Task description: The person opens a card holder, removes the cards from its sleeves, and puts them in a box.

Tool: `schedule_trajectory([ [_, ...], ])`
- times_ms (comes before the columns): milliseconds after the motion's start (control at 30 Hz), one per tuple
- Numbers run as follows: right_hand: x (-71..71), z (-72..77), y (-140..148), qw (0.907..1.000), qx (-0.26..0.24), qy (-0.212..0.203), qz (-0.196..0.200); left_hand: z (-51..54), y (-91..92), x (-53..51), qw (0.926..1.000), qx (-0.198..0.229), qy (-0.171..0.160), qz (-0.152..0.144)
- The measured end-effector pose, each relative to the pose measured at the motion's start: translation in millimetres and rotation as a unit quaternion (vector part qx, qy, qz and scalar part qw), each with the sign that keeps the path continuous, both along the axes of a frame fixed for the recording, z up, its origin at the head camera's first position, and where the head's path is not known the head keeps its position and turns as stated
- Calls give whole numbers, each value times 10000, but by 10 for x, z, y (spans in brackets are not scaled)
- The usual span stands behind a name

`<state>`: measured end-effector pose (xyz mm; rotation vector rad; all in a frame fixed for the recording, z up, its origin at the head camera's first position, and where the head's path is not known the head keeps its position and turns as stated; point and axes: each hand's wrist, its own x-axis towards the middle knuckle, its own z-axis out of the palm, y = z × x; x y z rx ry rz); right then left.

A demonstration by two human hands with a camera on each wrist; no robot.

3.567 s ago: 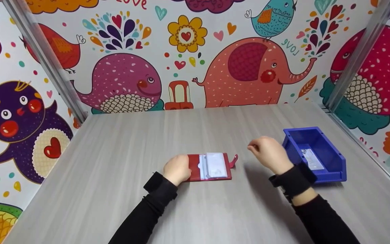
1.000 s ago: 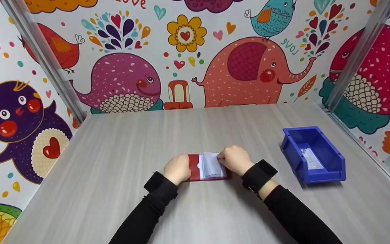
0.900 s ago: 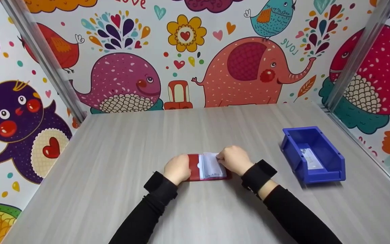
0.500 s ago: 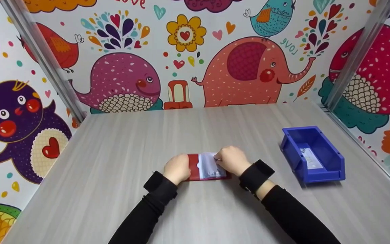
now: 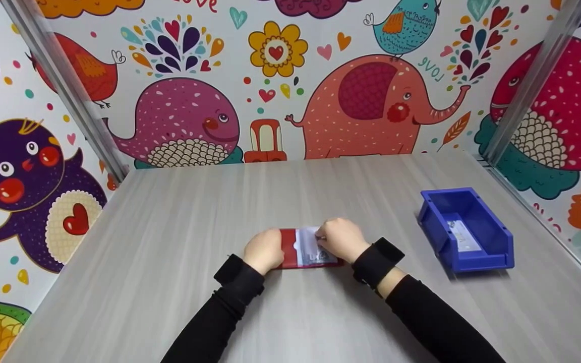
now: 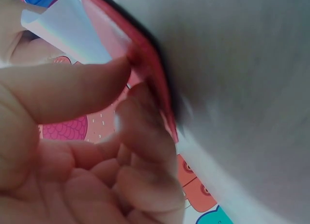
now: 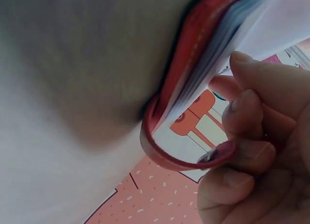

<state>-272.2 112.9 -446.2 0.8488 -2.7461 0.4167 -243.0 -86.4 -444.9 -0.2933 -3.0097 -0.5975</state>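
Note:
A red card holder (image 5: 289, 248) lies spread open on the table, its clear plastic sleeves (image 5: 309, 248) on the right half. My left hand (image 5: 264, 249) pinches the edge of the left cover, thumb on the red face (image 6: 109, 32) in the left wrist view. Over the right half, my right hand (image 5: 343, 239) pinches a sleeve between thumb and index finger and holds it lifted and bent. The right wrist view shows the other sleeves stacked beneath, and the red snap strap (image 7: 164, 158) curving out past my curled fingers. What is in the sleeves is hard to make out.
A blue plastic bin (image 5: 482, 259) stands to the right, with a pale card-like piece (image 5: 463, 236) on its floor. Patterned panels (image 5: 189, 121) and metal posts (image 5: 63, 91) border the grey table (image 5: 194, 201) at the back and sides.
My right hand came from beside the bin to the card holder, took hold of a sleeve, and has since drawn slightly left with it. My left hand has stayed on the left cover.

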Motion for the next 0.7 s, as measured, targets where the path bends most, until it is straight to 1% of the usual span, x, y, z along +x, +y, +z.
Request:
schedule_trajectory([
  [200, 8, -8, -47, 9999, -93, 37, -3, -3, -10, 2, 10000, -26, 15, -15],
  [367, 23, -9, -79, 9996, -101, 243, 68, 9, -6, 1, 9999, -31, -83, 56],
  [467, 28, -16, -96, 9994, -127, 317, 38, 11, -1, -1, 9999, -39, -100, 67],
  [700, 28, -32, -123, 9990, -293, 317, -82, -6, 2, -17, 9999, -90, -85, 32],
])
